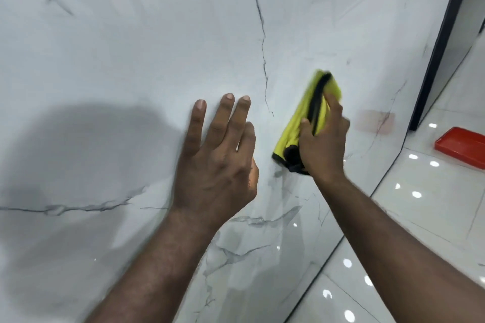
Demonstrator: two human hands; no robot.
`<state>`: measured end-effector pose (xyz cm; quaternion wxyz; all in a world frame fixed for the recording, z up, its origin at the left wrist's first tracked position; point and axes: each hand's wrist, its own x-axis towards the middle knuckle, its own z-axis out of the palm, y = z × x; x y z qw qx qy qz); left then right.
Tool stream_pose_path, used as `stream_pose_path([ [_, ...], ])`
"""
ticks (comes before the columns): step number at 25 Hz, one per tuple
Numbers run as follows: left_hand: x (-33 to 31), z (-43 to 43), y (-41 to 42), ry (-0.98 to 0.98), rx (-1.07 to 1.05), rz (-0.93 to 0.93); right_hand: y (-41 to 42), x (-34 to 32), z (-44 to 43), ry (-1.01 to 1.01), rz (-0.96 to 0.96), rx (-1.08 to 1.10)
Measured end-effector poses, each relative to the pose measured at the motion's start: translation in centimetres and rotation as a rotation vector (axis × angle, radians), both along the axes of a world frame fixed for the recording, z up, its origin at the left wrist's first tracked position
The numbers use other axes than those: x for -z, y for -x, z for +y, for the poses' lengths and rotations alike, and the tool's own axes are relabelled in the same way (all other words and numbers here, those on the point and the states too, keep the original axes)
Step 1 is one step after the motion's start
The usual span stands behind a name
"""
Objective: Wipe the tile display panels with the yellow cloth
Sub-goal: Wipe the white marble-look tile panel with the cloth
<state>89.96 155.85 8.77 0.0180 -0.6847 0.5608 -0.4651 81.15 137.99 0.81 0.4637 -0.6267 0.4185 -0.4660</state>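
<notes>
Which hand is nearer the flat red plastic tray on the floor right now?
Right. The right hand, holding the yellow cloth on the white marble-look panel, lies left of the red tray; the left hand, fingers straight, is further left.

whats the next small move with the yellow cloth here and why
Probably sweep the yellow cloth sideways toward the tile panel's right edge. The right hand grips the cloth bunched against the panel, short of the dark frame at that edge. The left hand, fingers straight, seems to brace on the panel beside it, so the stroke has support.
</notes>
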Motion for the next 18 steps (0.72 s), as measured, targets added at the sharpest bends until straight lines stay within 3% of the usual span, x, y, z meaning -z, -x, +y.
stream_pose_path([
  [2, 2.0, -0.8, -0.1, -0.053, 0.003, 0.005, 0.6, 4.2, 0.4, -0.191, 0.08, -0.013],
  [6, 6.0, -1.3, -0.6, -0.199, 0.027, -0.046, 0.9, 10.4, 2.8, -0.01, 0.067, -0.03],
  [10, 8.4, -1.2, -1.5, -0.291, 0.038, -0.186, 0.6, 17.3, 1.0, -0.566, 0.243, -0.051],
  [14, 8.8, -1.5, -1.4, -0.268, 0.045, -0.231, 0.9, 19.6, 3.7, -0.407, 0.195, -0.079],
  [18, 8.7, -1.5, -1.5, -0.239, 0.059, -0.241, 0.1, 21.2, 1.7, -0.753, 0.24, -0.091],
])
